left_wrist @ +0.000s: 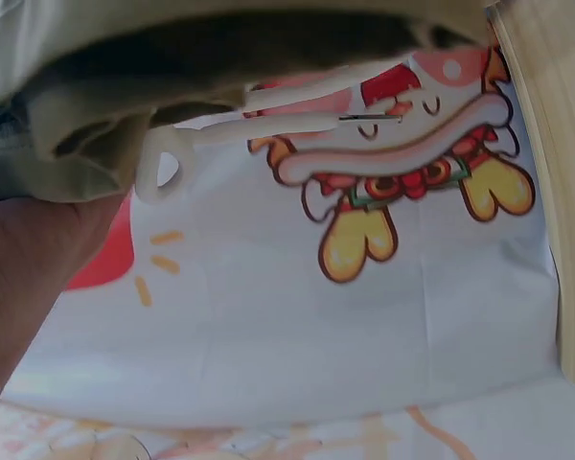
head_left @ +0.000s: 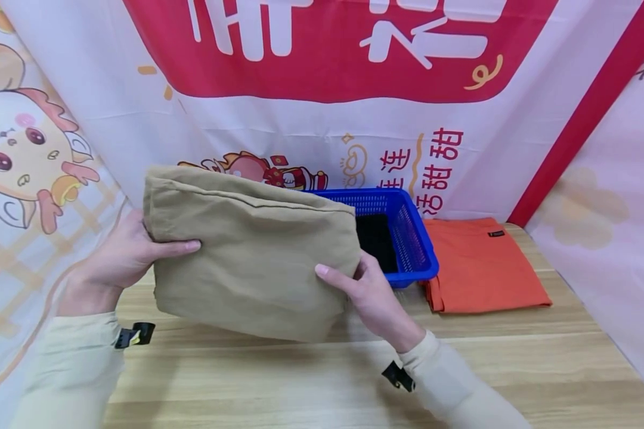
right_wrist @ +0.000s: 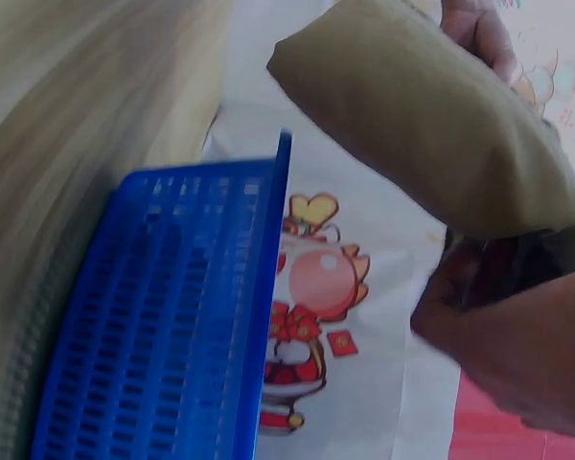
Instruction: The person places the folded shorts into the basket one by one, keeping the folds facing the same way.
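Note:
A folded khaki garment (head_left: 252,256) hangs above the table, held up between both hands. At its left edge my left hand (head_left: 120,256) grips it, thumb across the front and the other fingers hidden behind. My right hand (head_left: 367,292) pinches the lower right side, its thumb also on the front. Under the cloth in the left wrist view, a pale cord (left_wrist: 268,125) with a metal tip shows. Seen from the right wrist, the garment (right_wrist: 431,115) is a thick folded bundle, apart from the basket beside it.
A blue plastic basket (head_left: 421,250) stands behind the garment, partly covered by it, with a black cloth (head_left: 375,238) inside. To its right a folded orange garment (head_left: 483,268) lies on the wooden table (head_left: 515,369). Printed fabric (head_left: 300,119) hangs along the back and sides.

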The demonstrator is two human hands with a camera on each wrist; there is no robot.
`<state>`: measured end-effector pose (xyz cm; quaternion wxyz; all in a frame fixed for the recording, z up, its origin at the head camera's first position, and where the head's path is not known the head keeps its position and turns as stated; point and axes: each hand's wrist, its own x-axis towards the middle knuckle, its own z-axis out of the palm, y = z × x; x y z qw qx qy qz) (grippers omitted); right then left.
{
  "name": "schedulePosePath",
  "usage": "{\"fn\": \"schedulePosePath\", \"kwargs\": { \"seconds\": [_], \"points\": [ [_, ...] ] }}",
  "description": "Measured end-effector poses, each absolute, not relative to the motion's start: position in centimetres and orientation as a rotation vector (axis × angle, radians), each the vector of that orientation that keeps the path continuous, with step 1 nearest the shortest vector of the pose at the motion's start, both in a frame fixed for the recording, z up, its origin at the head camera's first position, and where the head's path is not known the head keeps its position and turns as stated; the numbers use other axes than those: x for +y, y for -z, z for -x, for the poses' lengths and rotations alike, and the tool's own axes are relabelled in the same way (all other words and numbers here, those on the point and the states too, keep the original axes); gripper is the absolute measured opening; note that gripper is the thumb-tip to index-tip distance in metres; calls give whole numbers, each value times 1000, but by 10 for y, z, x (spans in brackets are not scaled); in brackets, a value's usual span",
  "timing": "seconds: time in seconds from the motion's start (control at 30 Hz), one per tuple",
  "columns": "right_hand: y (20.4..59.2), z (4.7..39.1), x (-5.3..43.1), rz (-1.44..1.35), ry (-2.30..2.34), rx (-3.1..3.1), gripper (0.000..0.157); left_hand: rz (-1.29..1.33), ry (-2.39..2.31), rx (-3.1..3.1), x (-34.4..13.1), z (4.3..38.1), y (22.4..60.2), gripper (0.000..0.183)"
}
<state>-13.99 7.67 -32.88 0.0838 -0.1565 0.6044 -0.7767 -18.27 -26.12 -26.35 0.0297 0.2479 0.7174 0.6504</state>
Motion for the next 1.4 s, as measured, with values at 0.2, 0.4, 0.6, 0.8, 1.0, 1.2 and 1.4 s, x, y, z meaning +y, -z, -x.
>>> {"fn": "schedulePosePath", "kwargs": {
  "seconds": [0.2,0.4,0.6,0.8,1.0,1.2,1.4],
  "points": [
    [326,143,96,542,2329,1721,52,-757,-1982,2209,-245,185,264,61],
    [323,147,111,474,2346,1771,46,-643,-1928,2233,-227,185,264,52],
    [319,154,123,396,2421,1903,41,-644,-1887,2230,-209,187,261,54],
    [315,164,137,386,2444,1989,41,-627,-1848,2260,-195,193,262,56],
    [305,173,155,330,2359,2109,43,-582,-1820,2298,-183,199,262,57],
    [291,183,170,281,2300,2191,48,-479,-1819,2378,-169,208,260,58],
    [279,199,183,299,2304,2218,46,-483,-1910,2377,-149,221,255,59]
  ]
}}
